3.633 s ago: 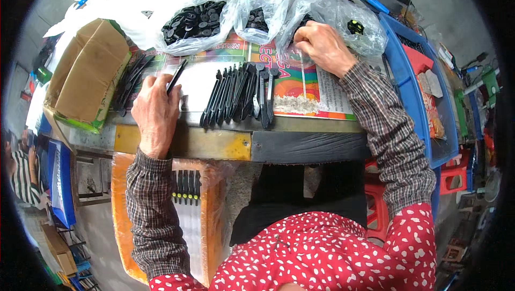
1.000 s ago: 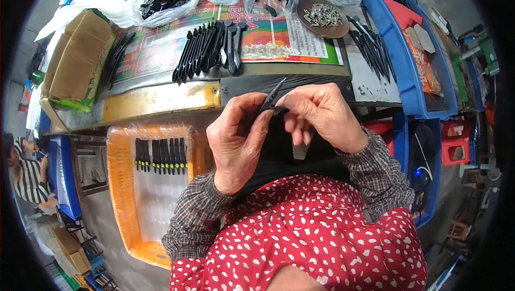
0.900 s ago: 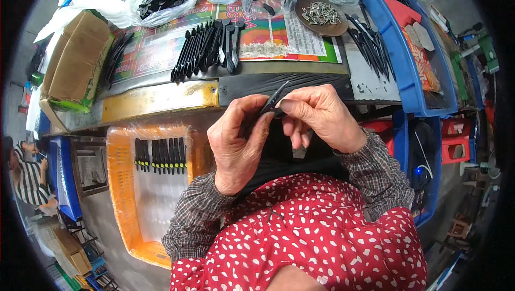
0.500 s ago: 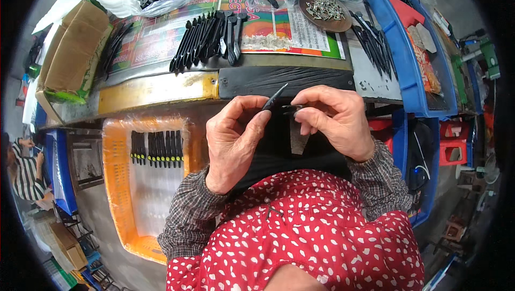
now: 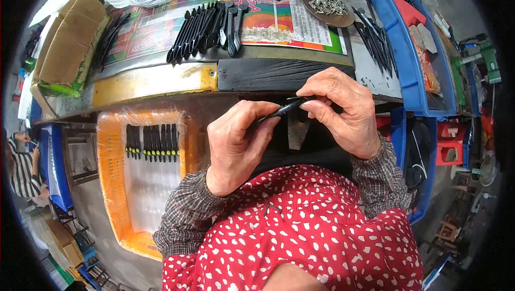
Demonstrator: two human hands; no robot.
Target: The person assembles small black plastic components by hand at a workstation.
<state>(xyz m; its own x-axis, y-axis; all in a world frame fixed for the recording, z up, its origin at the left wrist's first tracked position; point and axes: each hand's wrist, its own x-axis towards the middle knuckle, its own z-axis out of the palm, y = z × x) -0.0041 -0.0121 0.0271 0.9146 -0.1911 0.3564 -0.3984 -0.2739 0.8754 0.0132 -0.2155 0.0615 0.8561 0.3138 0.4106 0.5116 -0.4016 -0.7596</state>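
Taking the working hands as the clock's centre, with twelve straight ahead of the person, I see both in use. The left hand (image 5: 238, 143) pinches a slim black piece (image 5: 284, 110) between thumb and forefinger, its other fingers curled in. The right hand (image 5: 343, 108) has thumb and fingertips closed on the piece's other end — a small dark bit shows just above it there, and I can't tell if the two are joined. The piece lies slanted, just off the table's near edge.

On the table, a row of black parts (image 5: 196, 32) leans at half past ten, white powder (image 5: 268, 34) is spread near half past eleven, and a brown dish (image 5: 346, 20) of metal pins sits toward one. At two lie slim black rods (image 5: 378, 46), with a blue tray (image 5: 405, 68) beyond them. Down at eight — below table height — an orange crate (image 5: 115, 183) holds black parts with yellow-green dots.
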